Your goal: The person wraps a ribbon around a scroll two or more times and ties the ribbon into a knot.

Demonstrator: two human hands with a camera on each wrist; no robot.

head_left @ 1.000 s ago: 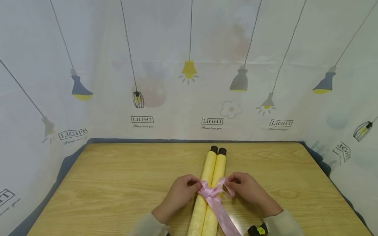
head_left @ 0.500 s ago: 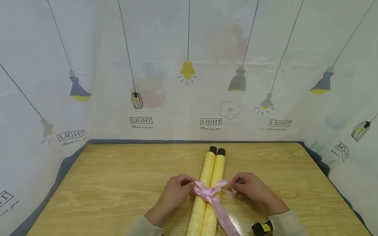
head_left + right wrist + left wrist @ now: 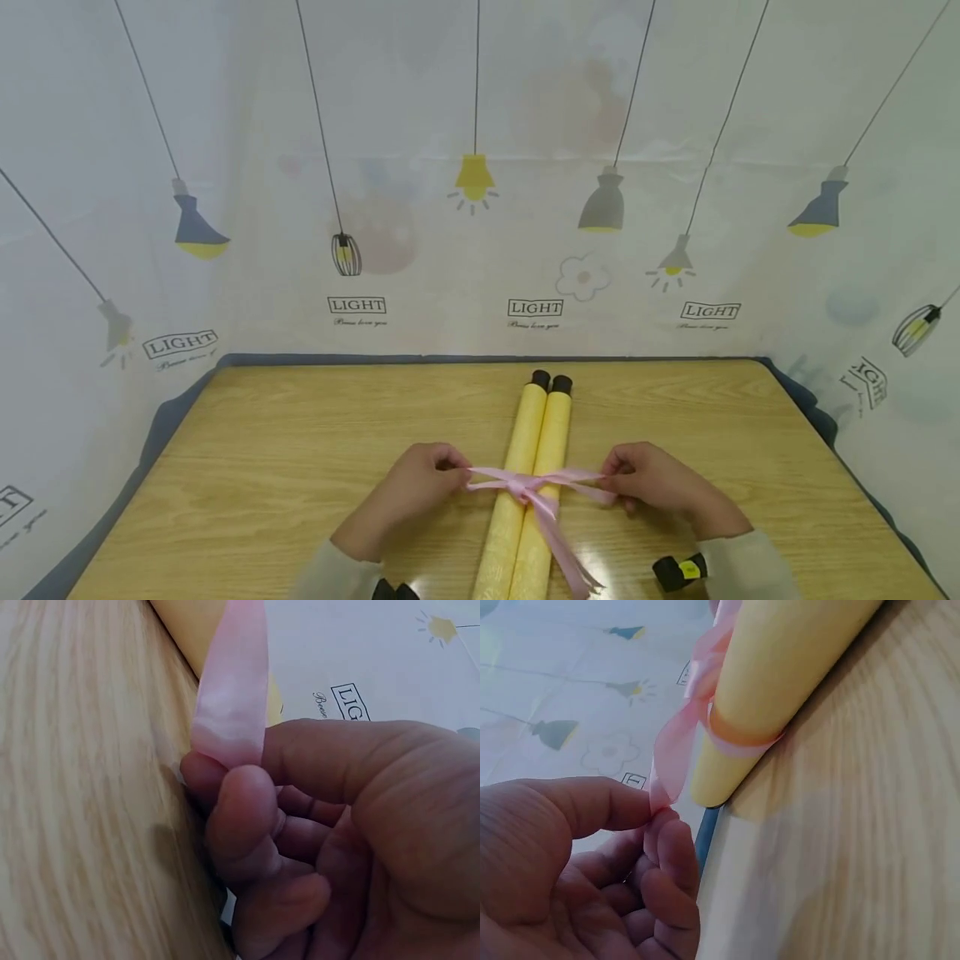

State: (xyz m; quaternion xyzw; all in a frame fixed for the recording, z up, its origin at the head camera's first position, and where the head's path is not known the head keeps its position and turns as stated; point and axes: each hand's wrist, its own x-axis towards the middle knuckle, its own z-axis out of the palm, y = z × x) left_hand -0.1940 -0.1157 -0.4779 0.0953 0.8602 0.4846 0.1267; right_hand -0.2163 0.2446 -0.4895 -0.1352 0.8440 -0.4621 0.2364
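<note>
Two yellow rolls (image 3: 530, 433) with black end caps lie side by side on the table, pointing away from me. A pink satin ribbon (image 3: 551, 529) goes round both, knotted on top, its loose tails trailing toward me. My left hand (image 3: 420, 487) pinches one ribbon loop between thumb and forefinger, left of the rolls. On the other side my right hand (image 3: 660, 483) pinches the opposite loop. Both loops stretch out sideways from the knot. In the left wrist view the ribbon (image 3: 673, 754) runs from the fingertips up to the knot; the right wrist view shows the folded ribbon (image 3: 234, 690) between thumb and fingers.
The wooden table (image 3: 300, 433) spreads out on both sides of the rolls. Behind it hangs a pale cloth (image 3: 420, 108) printed with lamps. A black band with a yellow label (image 3: 678, 572) shows by the right cuff, and a dark piece (image 3: 393, 590) by the left.
Both hands have moved apart, left hand leftward and right hand rightward, drawing the pink loops out straighter. The knot has become smaller and tighter. The rolls have stayed about where they were.
</note>
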